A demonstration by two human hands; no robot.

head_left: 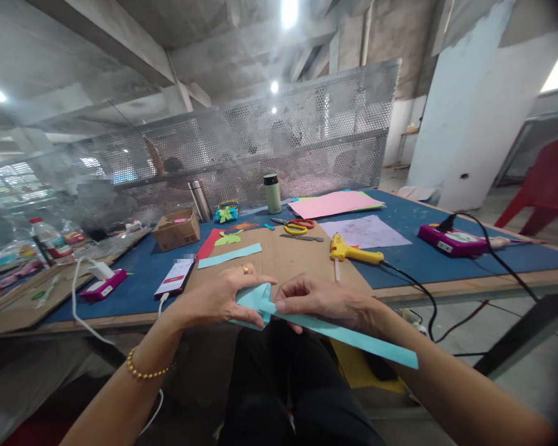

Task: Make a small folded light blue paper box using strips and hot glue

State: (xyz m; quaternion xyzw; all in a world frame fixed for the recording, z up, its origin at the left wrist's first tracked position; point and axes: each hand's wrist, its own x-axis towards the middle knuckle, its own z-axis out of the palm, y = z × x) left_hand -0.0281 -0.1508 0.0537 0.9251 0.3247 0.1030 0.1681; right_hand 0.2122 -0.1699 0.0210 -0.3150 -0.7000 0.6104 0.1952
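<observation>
My left hand [232,297] is closed around a folded light-blue paper piece [253,300] above the table's front edge. Thumb and fingers of my right hand [307,300] pinch a long light-blue paper strip [367,344] near its left end, where it meets the folded piece. The strip's free end slants down to the right across my right forearm. Whether strip and folded piece are joined, I cannot tell. Beyond my hands a shorter blue strip [230,255] lies on a cardboard sheet [279,248]. A yellow glue gun [356,253] rests at the cardboard's right side.
Scissors [297,225] and a grey blade-like strip [302,238] lie behind my hands. A phone [177,275], a cardboard box [177,229] and a steel flask [199,201] stand leftward. Pink paper [337,203], a green bottle [272,195] and a purple power strip [453,240] are farther off.
</observation>
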